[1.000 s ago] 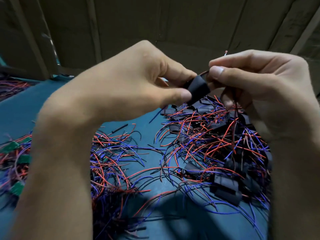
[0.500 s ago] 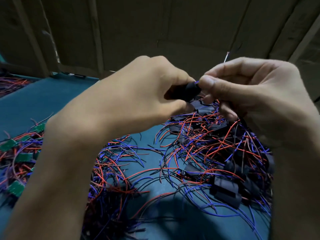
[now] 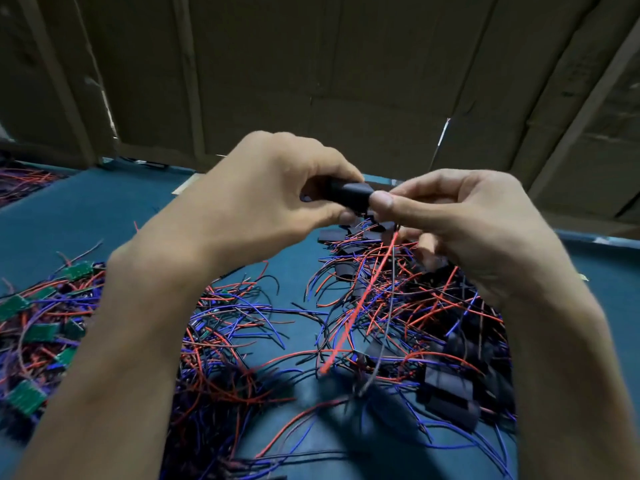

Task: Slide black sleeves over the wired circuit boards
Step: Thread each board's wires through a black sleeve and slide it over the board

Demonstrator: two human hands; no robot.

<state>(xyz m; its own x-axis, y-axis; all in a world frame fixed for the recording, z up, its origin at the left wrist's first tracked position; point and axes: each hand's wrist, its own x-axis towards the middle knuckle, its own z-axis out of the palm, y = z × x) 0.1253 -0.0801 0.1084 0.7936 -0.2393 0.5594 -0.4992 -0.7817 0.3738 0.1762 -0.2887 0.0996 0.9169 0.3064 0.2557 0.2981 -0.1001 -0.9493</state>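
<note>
Handling, L to R. Bare boards (image 3: 27,396) w/ red/blue leads lie in a heap at the table's (image 3: 86,209) left side: judged light, rigid, solder joints prob. fragile, so take by board edges, not by wires.

Left hand (image 3: 263,199), raised above the table: fingers curled round the black sleeve (image 3: 349,194), thumb under. Sleeve looks thin-walled, soft, matte; judged to flatten if squeezed, so hold w/ light pressure on its sides, mouth kept open. Board inside: cannot tell, hidden.

Right hand (image 3: 460,220): thumb and forefinger pinch at the sleeve's right end. A red wire (image 3: 360,306) and a dark one hang below the hands, blurred. Wires are limp; judged useless for pushing, OK for gentle pull-through.

Appearance: sleeve is a short black tube, no markings visible. Right of centre, a pile of sleeved units (image 3: 446,386) tangled in red/blue wires on the table.
</note>
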